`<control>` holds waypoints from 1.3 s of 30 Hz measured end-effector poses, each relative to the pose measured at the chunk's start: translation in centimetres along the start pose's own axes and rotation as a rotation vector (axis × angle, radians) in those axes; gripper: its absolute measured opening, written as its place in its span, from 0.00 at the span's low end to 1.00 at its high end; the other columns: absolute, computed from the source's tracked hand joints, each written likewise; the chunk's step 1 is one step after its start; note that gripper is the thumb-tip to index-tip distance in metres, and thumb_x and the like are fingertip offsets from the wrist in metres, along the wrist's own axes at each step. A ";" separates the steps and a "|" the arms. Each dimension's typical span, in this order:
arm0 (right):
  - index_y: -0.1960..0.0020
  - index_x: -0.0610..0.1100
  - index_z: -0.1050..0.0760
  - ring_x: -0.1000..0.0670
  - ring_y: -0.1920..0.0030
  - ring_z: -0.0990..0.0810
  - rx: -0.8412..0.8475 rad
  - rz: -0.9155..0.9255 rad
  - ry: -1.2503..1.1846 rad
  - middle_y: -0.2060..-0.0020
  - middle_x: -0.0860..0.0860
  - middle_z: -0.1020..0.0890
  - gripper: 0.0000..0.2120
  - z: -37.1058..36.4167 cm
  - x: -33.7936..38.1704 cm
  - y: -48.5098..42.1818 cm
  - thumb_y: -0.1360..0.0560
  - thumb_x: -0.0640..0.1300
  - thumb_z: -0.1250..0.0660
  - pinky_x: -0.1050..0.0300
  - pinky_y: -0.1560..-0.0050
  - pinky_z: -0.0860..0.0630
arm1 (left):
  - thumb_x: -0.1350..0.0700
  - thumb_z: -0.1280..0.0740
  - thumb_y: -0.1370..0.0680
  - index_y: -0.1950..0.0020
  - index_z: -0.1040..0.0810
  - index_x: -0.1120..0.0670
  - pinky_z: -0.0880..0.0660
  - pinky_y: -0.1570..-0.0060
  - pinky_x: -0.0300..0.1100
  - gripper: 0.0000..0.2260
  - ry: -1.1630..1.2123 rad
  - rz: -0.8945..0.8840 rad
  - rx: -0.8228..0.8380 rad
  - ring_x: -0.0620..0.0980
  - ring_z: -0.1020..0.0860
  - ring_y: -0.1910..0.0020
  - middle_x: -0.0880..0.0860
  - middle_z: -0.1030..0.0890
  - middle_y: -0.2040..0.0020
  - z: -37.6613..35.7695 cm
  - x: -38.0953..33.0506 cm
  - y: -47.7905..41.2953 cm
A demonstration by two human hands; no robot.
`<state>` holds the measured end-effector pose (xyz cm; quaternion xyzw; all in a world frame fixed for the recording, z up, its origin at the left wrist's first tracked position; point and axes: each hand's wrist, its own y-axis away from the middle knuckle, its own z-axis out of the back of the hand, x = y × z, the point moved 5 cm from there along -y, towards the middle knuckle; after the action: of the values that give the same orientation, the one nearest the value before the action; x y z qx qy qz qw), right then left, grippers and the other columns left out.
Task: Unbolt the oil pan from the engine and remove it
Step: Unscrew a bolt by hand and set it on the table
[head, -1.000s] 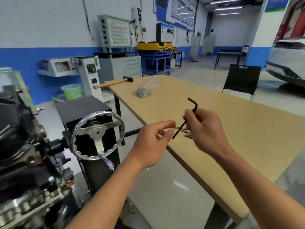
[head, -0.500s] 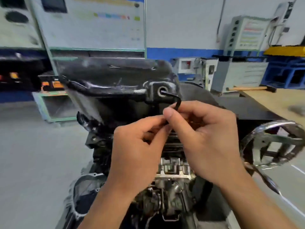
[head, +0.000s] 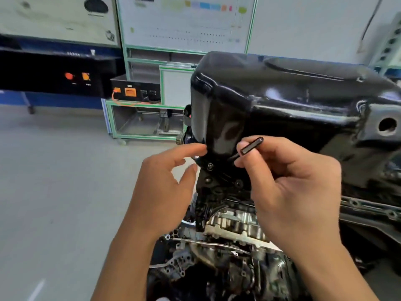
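Near the oil pan (head: 282, 94), right hand (head: 293, 187) pinching hex key (head: 251, 146), left hand (head: 160, 187) fingers loosely spread, holding nothing

Two bare hands and forearms (head: 121, 257), head view.
The left hand (head: 165, 181) and right hand (head: 293, 187) are uncovered, and both forearms run bare to the lower edge; knuckle creases show on the right hand's back.

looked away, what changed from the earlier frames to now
The right hand carried the hex key from the table to the oil pan, then leftward from its round hole to the corner bolts. The left hand let go of the key and opened. The right hand's grip stayed; the pan is still mounted.
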<state>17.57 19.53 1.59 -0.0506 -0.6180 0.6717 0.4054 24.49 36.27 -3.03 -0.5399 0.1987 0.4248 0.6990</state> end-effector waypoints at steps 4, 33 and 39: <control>0.45 0.53 0.21 0.54 0.71 0.20 0.046 -0.009 -0.029 0.61 0.58 0.17 0.06 -1.2 -0.1 -0.3 0.21 0.46 0.34 0.65 0.72 0.27 | 0.59 0.26 0.26 0.38 0.20 0.40 0.27 0.41 0.33 0.19 0.076 0.036 0.030 0.34 0.22 0.43 0.33 0.18 0.47 -1.8 0.4 0.7; 0.55 0.39 0.18 0.51 0.73 0.23 0.047 0.055 0.009 0.71 0.48 0.20 0.07 -3.1 -0.6 0.1 0.20 0.38 0.33 0.51 0.73 0.26 | 0.56 0.27 0.24 0.52 0.16 0.40 0.23 0.60 0.29 0.10 0.235 0.033 -0.268 0.35 0.17 0.60 0.34 0.16 0.61 -3.1 -0.3 1.3; 0.54 0.39 0.16 0.53 0.71 0.20 -0.067 0.037 -0.028 0.69 0.49 0.17 0.05 -3.6 -1.4 0.6 0.24 0.41 0.27 0.55 0.70 0.23 | 0.56 0.26 0.25 0.55 0.14 0.46 0.21 0.62 0.38 0.04 0.201 0.063 -0.280 0.39 0.17 0.62 0.38 0.16 0.63 -3.3 -0.1 1.1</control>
<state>20.30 21.58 -0.37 -0.0660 -0.6449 0.6585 0.3822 24.10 33.20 -4.72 -0.6651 0.2233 0.4141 0.5799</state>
